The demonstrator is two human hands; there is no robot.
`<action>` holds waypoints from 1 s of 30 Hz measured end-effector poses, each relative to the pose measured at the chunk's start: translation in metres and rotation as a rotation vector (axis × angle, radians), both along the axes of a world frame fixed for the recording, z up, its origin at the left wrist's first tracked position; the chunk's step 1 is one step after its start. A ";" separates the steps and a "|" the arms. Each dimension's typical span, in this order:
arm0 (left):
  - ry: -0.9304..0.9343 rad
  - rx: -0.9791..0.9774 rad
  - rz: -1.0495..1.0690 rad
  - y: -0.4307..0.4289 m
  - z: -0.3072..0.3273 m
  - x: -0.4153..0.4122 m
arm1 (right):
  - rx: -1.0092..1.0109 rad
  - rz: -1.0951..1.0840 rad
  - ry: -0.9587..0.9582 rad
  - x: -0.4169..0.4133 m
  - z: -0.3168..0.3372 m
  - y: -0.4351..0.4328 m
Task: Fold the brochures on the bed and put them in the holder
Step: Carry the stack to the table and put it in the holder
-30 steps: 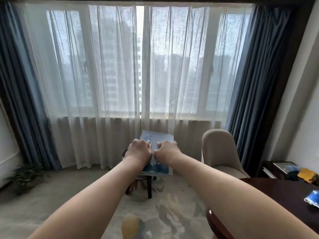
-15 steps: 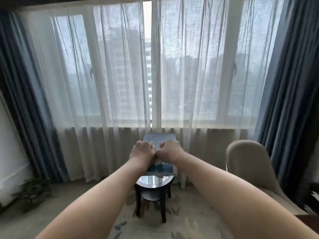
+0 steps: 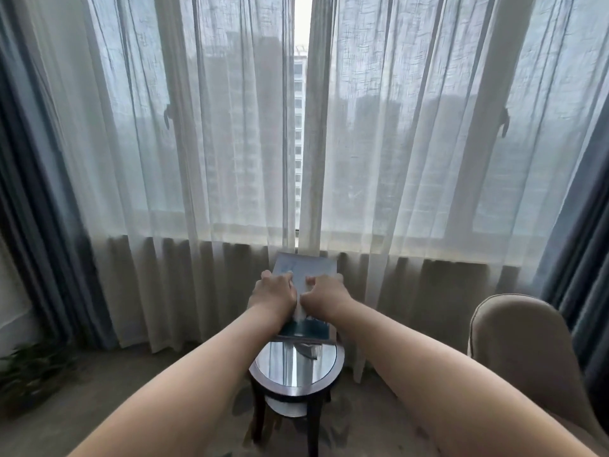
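**Grip.** Our left hand (image 3: pixel 273 291) and right hand (image 3: pixel 324 296) are both clenched on the brochure stack (image 3: pixel 309 267), side by side with the knuckles nearly touching. The pale end of the stack juts out beyond the grip and the dark teal end pokes out on our side of it (sheet count not readable). The stack hangs in the air and touches nothing else.

**Change over the last second.**
- The round side table (image 3: pixel 296 389), half hidden behind the hands a second ago, now sits directly below the grip with its glass top in view.
- The armchair (image 3: pixel 514 341) has slid well off to the right of the grip.
- The dark desk has left the view.
- The clench itself is unchanged.

**Reading.** We judge that folding is finished for this lot and that we are carrying it towards the table. We see no holder. A pale shape on the glass under the grip may be only a reflection; we cannot tell.
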State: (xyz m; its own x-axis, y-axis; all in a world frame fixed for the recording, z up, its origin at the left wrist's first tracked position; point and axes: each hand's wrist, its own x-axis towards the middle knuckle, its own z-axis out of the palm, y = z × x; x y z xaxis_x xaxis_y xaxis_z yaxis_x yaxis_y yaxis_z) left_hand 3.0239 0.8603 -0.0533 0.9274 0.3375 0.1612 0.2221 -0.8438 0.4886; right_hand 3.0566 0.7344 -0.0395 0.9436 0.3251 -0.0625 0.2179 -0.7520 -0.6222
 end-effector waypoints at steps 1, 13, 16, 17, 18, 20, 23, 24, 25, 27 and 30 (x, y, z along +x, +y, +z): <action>0.013 -0.001 -0.008 0.009 -0.006 0.017 | -0.003 -0.010 0.001 0.018 -0.008 0.010; 0.197 0.116 -0.098 0.123 -0.073 0.203 | 0.049 -0.134 0.108 0.182 -0.081 0.126; 0.210 0.116 -0.120 0.138 -0.093 0.240 | 0.048 -0.167 0.125 0.216 -0.102 0.141; 0.215 0.106 -0.129 0.142 -0.101 0.252 | 0.045 -0.175 0.125 0.227 -0.110 0.145; 0.221 0.101 -0.140 0.145 -0.108 0.264 | 0.040 -0.181 0.119 0.239 -0.118 0.148; 0.239 0.102 -0.158 0.150 -0.123 0.288 | 0.033 -0.187 0.113 0.264 -0.136 0.153; 0.262 0.083 -0.173 0.157 -0.152 0.323 | 0.023 -0.178 0.109 0.302 -0.164 0.157; 0.273 0.064 -0.175 0.159 -0.164 0.334 | 0.014 -0.173 0.106 0.315 -0.175 0.159; 0.287 0.039 -0.173 0.160 -0.175 0.343 | 0.003 -0.171 0.109 0.327 -0.186 0.160; 0.319 -0.019 -0.160 0.161 -0.196 0.359 | -0.027 -0.168 0.134 0.346 -0.208 0.162; 0.355 -0.054 -0.144 0.163 -0.227 0.384 | -0.100 -0.142 0.161 0.370 -0.243 0.164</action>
